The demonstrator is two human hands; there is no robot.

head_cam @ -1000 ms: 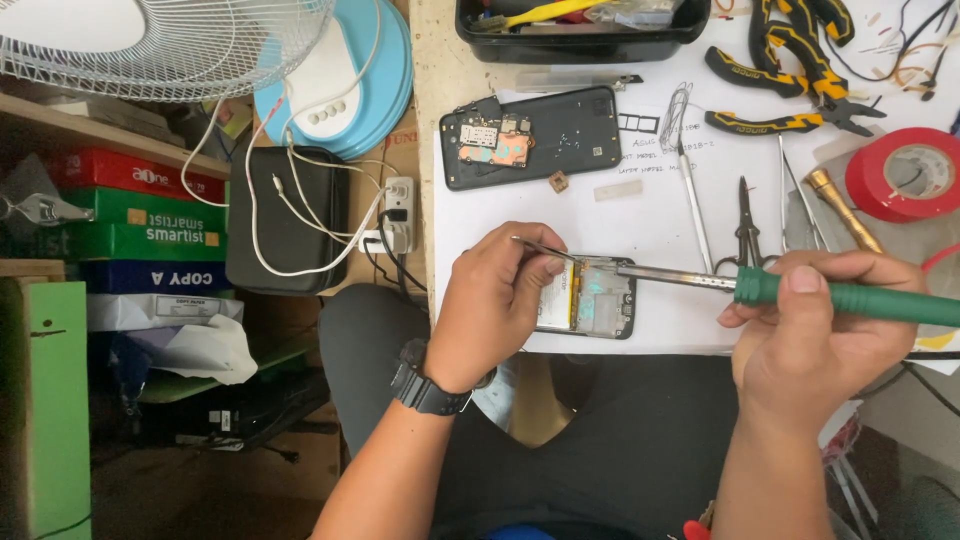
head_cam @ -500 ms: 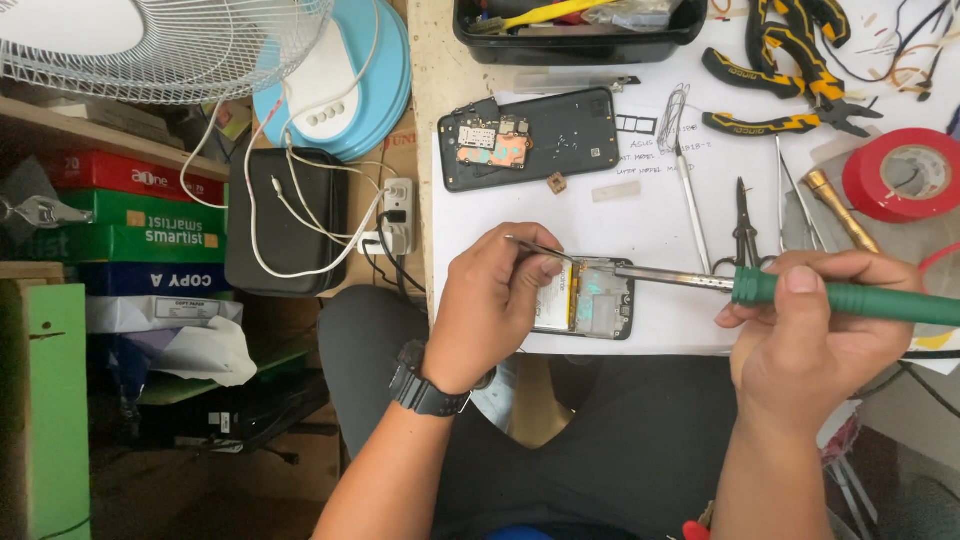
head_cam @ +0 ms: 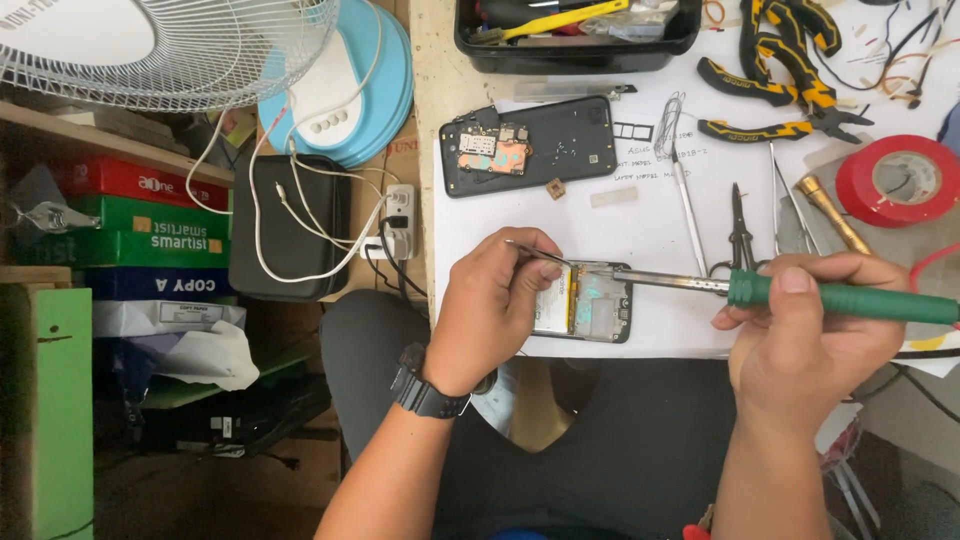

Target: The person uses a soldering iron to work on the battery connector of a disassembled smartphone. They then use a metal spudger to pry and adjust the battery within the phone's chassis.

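White paper [head_cam: 640, 215] covered the bench, with a second phone body [head_cam: 530, 147], yellow-handled pliers [head_cam: 780, 60] and a red tape roll [head_cam: 900, 180] lying beyond the work. The left hand [head_cam: 490, 310] was pinched shut on tweezers [head_cam: 535, 252] over the opened phone [head_cam: 590, 303] at the bench edge. The right hand [head_cam: 810, 335] was clamped around a green soldering iron [head_cam: 840, 297] — lying crosswise, tip pointing left onto the phone.

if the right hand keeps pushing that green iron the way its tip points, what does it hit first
Most likely the opened phone: the right hand aims the soldering iron leftward at its upper edge, just before the tweezers in the left hand. Depth is unclear.
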